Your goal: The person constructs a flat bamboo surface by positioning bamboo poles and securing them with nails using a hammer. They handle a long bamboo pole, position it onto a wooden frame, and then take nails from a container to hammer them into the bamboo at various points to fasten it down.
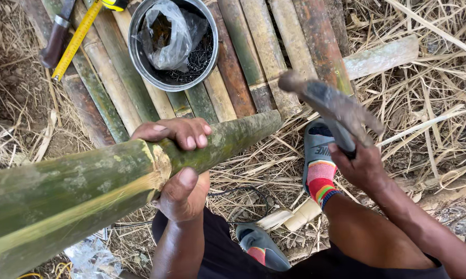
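A thick green bamboo pole [88,191] runs from the lower left corner up toward the middle, its far end cut to a narrower, tapered tongue that rests near a mat of split bamboo slats [243,57]. The left hand [181,165] wraps the pole at the cut shoulder, fingers closed over the top and thumb pressed beneath. Right of the pole's tip, the right hand [359,165] grips the handle of a hammer [331,106], fingers closed around it, head raised above the tip. This looks like shaping or striking work on the pole's end; a next blow would call for a steady hold and fingers kept back from the tip. Above the pole, on the slats, stand a metal bucket [140,57] holding dark nails and a clear plastic bag [171,33], with a yellow tape measure [78,39] and a dark-handled tool [54,39] left of it. Below the hammer, a sandalled foot [318,160] in a striped sock sits close to the swing, among dry straw [429,103]
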